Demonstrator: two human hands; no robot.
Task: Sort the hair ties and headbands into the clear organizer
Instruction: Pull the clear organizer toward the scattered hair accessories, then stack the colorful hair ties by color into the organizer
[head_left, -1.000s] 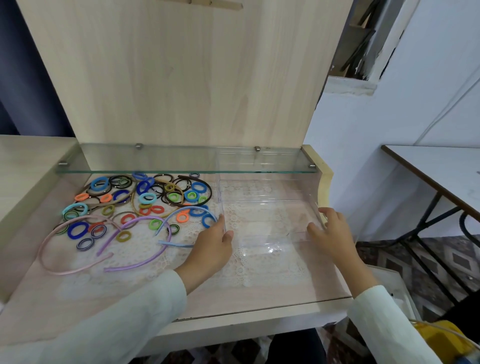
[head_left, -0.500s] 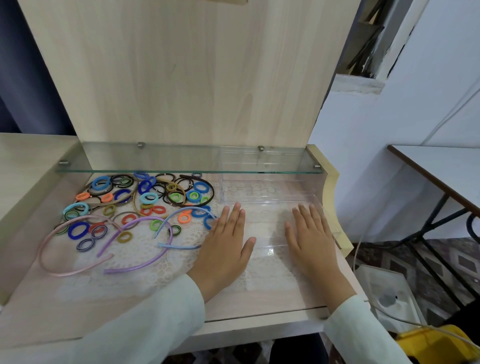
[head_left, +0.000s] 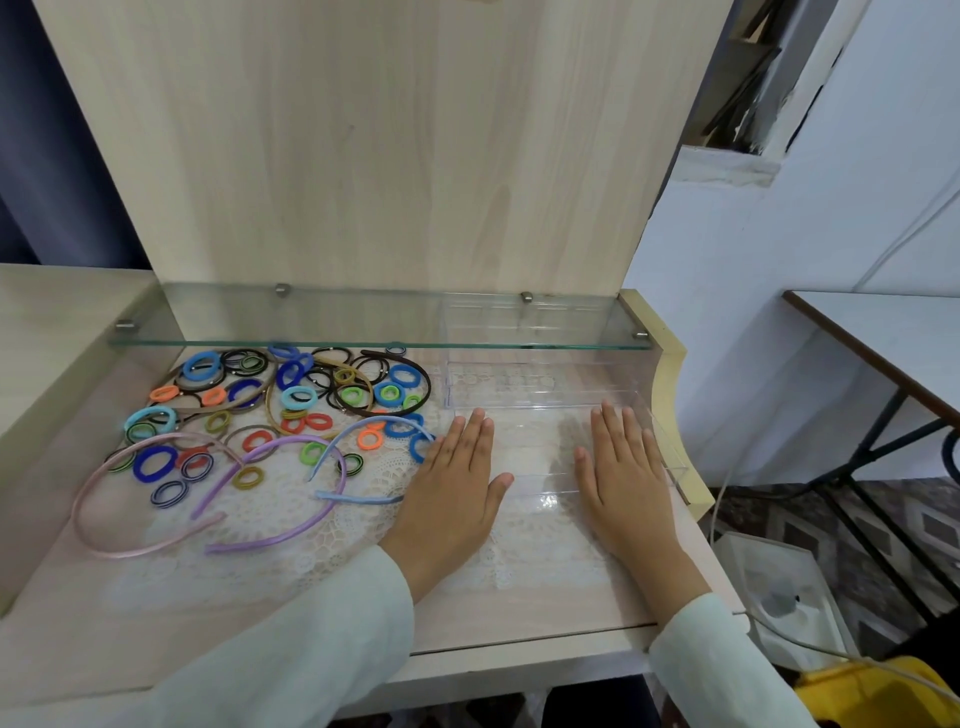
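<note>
The left hand (head_left: 452, 499) and right hand (head_left: 623, 483) lie flat, fingers (head_left: 475, 431) straight, apparently on the clear organizer (head_left: 540, 384).

My sleeves (head_left: 311, 649) are pale, matt cloth. At centre right the organizer (head_left: 540, 387) is clear, glossy plastic. The shelf (head_left: 363, 325) is smooth glass on metal pegs (head_left: 282, 289). The desk (head_left: 208, 613) is matt wood grain. The hair ties (head_left: 154, 462) look like soft fabric, and the headbands (head_left: 270, 543) have a satin sheen.
</note>
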